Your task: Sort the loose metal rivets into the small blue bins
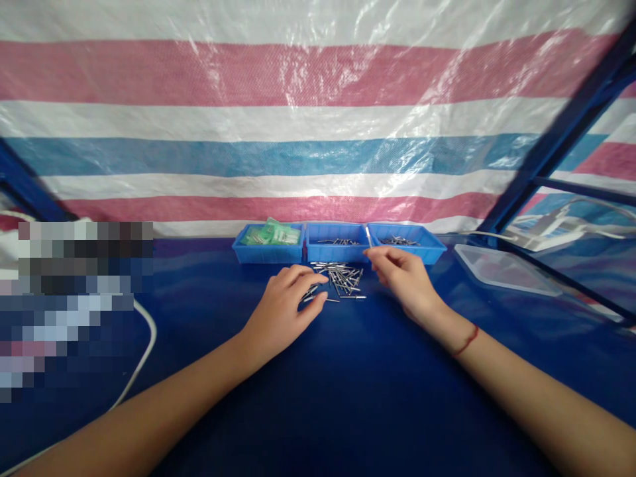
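Observation:
Several silver blind rivets (344, 278) lie in a loose pile on the blue tabletop, some of them partly behind my left hand. My left hand (288, 298) rests at the pile's left side, thumb and fingers apart, with nothing visibly gripped. Just right of the pile, my right hand (400, 275) is raised and pinches one rivet (368, 234) upright between thumb and fingertips. That rivet stands in front of where the middle blue bin (328, 253) and the right blue bin (422, 250) meet. Both of these bins hold loose rivets.
A left blue bin (265, 254) holds green-tinted bags of small metal parts. A clear plastic lid (501, 268) lies to the right, near a white device (551, 228). A white cable (149, 331) runs along the left. Blue frame posts (556, 142) flank the striped sheet (298, 119).

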A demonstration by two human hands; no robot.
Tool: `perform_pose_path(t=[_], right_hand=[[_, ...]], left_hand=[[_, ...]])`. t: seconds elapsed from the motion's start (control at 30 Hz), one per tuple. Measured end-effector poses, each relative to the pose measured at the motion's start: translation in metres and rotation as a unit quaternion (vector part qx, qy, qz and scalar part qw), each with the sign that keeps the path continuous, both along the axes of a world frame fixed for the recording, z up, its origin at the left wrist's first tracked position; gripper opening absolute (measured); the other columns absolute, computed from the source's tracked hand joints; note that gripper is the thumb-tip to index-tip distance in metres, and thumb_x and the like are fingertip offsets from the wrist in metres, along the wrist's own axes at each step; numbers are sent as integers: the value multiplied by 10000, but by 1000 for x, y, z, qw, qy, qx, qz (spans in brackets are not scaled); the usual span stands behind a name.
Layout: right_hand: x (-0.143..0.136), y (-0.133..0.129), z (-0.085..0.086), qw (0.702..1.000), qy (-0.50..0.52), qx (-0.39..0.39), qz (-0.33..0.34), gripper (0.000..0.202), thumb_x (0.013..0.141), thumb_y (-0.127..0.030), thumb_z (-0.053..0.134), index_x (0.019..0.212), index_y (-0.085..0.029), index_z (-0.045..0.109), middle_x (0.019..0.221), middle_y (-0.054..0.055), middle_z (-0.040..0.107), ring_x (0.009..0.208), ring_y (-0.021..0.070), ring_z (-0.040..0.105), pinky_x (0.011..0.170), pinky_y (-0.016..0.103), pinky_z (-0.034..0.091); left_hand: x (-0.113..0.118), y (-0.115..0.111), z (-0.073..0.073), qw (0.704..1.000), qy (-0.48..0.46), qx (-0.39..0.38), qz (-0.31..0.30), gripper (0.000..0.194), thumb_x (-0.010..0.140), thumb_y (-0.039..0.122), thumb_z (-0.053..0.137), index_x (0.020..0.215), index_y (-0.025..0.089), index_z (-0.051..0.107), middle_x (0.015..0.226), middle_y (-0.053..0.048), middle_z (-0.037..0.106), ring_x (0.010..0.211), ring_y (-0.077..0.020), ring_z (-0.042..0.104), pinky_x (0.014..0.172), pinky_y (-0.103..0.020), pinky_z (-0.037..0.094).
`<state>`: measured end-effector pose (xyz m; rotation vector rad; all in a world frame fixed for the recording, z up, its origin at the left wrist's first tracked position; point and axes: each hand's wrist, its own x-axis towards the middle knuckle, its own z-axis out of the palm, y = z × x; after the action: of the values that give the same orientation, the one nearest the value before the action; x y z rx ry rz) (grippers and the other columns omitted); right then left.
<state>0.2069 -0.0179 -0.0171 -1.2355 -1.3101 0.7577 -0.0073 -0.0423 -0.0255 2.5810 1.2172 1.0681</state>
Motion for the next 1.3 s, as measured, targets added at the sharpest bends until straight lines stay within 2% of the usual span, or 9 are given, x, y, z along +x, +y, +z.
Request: perform_pose_path(t=[0.17,0.37,0.47,0.6,0.7,0.8,0.93,1.13,1.3], right_hand=[[35,20,6,982,131,-36,-134,142,664,-291,628,643,-163,569,490,-57,419,390,56,331,360,204,231],[52,28,2,980,62,-39,-186,229,727,-384,570,615,-184,573,408,-44,385,358,89,327,350,242,229],[43,24,0,987,25,-34,-157,273,754,-408,537,626,-174,591,437,-29,423,381,96,360,374,247,254],[21,9,1,989,-139,11,-46,355,801,-439,492,637,-154,626,506,-7,495,472,110,439,462,250,332],[3,-6,2,972,-215,59,70,239,799,-341,511,740,-150,642,629,10,587,567,120,509,554,251,404],[-13,-21,4,958,-227,97,146,176,755,-216,540,889,-160,638,713,4,610,539,93,495,536,233,416],[-23,-33,8,957,-200,128,168,146,745,-207,584,876,-169,635,730,6,595,495,70,444,476,215,386],[-22,-33,9,969,-150,121,156,138,780,-305,605,781,-170,636,666,3,573,505,81,435,467,226,363],[-23,-34,9,968,-142,129,165,115,764,-275,624,799,-166,629,680,-3,555,510,77,439,470,224,368]], left_hand=[[-7,6,-5,996,88,11,27,201,847,306,547,1009,243,648,1066,-45,593,974,-214,531,840,-389,404],[-6,8,-11,992,118,-12,38,171,850,303,544,950,262,677,1066,-30,606,968,-218,529,807,-376,394],[-6,8,-8,992,120,-20,31,161,868,280,525,899,252,681,1050,-24,615,958,-209,530,797,-361,386],[-5,6,-3,993,111,-30,22,177,895,278,491,885,250,666,1006,-11,630,932,-202,536,768,-350,376],[-2,4,0,997,54,-46,15,167,904,259,477,886,228,640,941,-3,645,889,-180,550,771,-337,385],[1,1,2,998,-37,-54,-13,138,899,236,479,887,199,612,869,-7,638,839,-152,561,773,-299,414],[4,-3,3,992,-99,-63,-38,139,901,231,463,878,190,594,842,-10,622,803,-136,565,745,-265,436],[3,-4,3,990,-116,-80,-26,138,900,237,463,875,191,591,832,-8,619,768,-132,560,736,-256,439],[3,-3,2,989,-125,-80,-24,130,904,233,461,885,188,582,841,-4,615,760,-124,554,736,-246,435]])
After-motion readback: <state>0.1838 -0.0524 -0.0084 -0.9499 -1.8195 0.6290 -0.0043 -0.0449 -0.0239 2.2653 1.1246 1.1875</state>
